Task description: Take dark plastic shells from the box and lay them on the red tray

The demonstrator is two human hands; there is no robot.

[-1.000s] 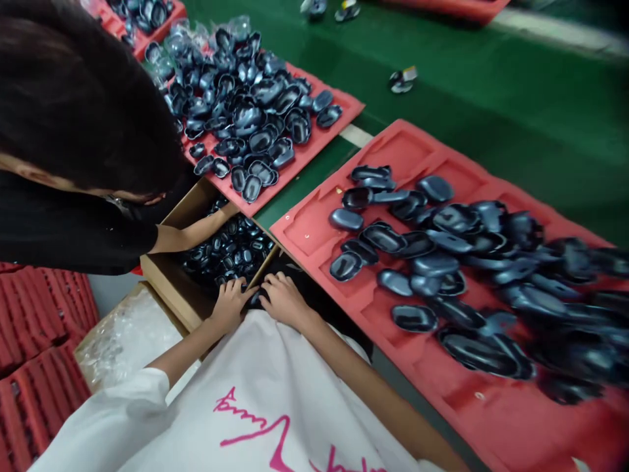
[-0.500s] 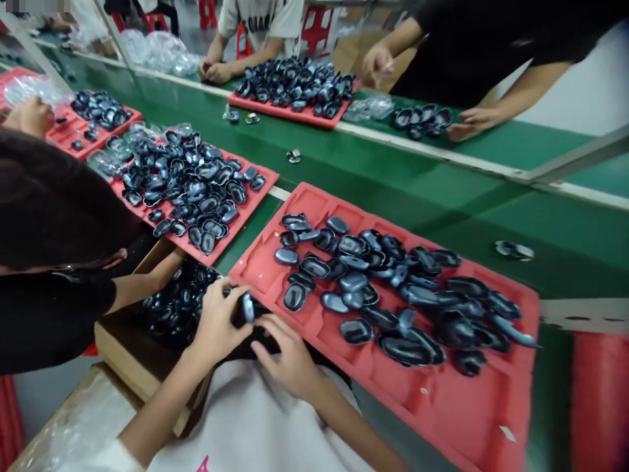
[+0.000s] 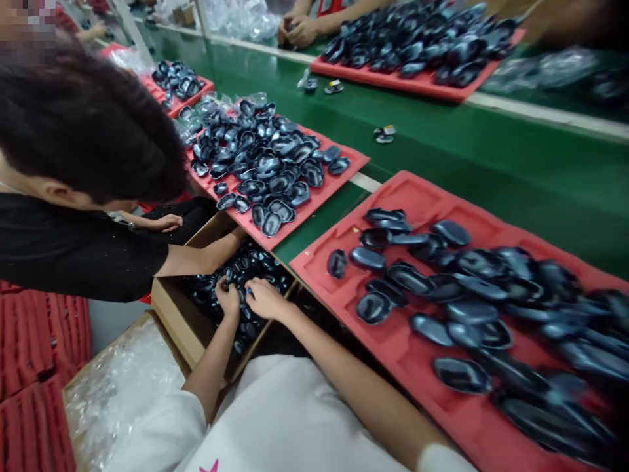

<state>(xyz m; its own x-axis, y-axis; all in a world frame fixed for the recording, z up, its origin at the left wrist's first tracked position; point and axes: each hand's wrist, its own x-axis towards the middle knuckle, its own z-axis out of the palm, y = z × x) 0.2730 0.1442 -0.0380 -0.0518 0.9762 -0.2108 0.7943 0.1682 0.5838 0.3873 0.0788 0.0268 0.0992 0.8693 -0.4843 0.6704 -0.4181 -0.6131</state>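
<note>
Both of the person's hands are down inside an open cardboard box [image 3: 181, 324] at the near left, set below the edge of the green tabletop [image 3: 442, 157]. The box holds a heap of dark glossy shells [image 3: 255, 269].

Left hand [image 3: 228, 298]: fingers curled over shells in the heap, touching them. Whether it grips one, cannot tell.

Right hand [image 3: 263, 298]: just beside the left, fingers bent and pinching at a shell at the fingertips; it looks closed on the piece, though the piece itself is mostly hidden.

A co-worker in a black top leans in from the left; the co-worker's hand [image 3: 236, 237] reaches into the far side of the same box.

On the tabletop, right of the box: a red moulded tray [image 3: 407, 196] with loose dark shells spread over it, several lying hollow side up. Further left and far: a second red tray [image 3: 314, 196] piled high with the same shells. Across the tabletop, far side: a third red tray [image 3: 393, 82], also heaped, with another person's hands by it.

Near left corner: clear plastic bags [image 3: 118, 387] in a second carton.
</note>
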